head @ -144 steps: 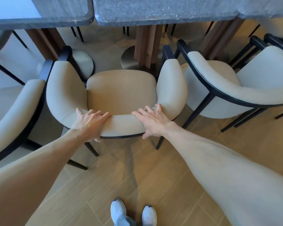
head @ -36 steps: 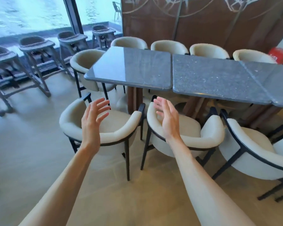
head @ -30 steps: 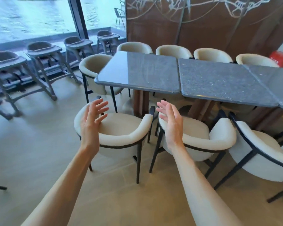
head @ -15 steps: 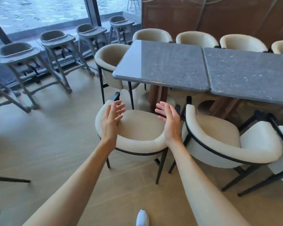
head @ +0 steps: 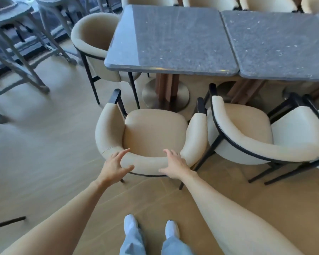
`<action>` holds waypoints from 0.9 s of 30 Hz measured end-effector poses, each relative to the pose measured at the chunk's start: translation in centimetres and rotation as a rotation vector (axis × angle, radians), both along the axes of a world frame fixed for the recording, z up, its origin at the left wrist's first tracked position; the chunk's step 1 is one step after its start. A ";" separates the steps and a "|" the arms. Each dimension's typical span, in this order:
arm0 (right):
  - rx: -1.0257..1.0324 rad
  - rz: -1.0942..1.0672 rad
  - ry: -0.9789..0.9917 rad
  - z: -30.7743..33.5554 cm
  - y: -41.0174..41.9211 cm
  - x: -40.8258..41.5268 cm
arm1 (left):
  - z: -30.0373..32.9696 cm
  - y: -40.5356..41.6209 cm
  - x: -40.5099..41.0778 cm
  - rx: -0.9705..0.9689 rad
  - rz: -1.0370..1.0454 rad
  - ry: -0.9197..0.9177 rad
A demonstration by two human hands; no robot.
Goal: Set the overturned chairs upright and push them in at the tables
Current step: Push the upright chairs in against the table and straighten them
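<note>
Since half a second ago both hands have been lowered from mid-air to the curved backrest of the cream chair [head: 155,137], and the view has been tilted down over it; the left hand [head: 114,167] is spread, its fingers [head: 123,153] apart and reaching over the top of the padded rim with the thumb below, while the right hand [head: 174,165] is likewise spread, its fingers [head: 170,153] laid on or just over the rim — whether either hand has closed on the padding cannot be told, and no firm clasp is shown.

Just beyond the fingers the chair is seen upright on its black legs, its seat short of the grey stone desk [head: 173,39] and not yet tucked beneath it; to the right of the right hand a second cream chair [head: 247,129] stands just beside it, arm nearly against arm.

Some weight is to be expected from the metal frame and thick upholstery; the padding is judged soft but the shell beneath stiff — the backrest rim, taken at two points either side of centre, is judged the best hold for an even, straight push, lest the neighbouring arm be scraped.
</note>
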State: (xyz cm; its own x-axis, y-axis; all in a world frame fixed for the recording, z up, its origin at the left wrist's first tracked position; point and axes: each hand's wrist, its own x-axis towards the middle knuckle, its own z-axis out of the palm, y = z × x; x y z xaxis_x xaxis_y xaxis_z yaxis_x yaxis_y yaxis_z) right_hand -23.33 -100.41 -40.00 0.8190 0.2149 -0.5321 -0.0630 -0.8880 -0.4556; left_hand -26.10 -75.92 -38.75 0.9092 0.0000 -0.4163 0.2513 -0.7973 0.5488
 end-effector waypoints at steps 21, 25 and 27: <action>-0.419 0.491 -0.075 -10.2 4.0 2.9 | -13.1 2.9 9.4 0.660 -0.970 -0.087; -0.384 0.510 -0.113 -10.6 3.5 3.2 | -13.1 2.4 9.8 0.674 -1.015 -0.120; -0.373 0.507 -0.116 -10.5 3.1 3.6 | -13.0 2.1 10.1 0.660 -1.009 -0.101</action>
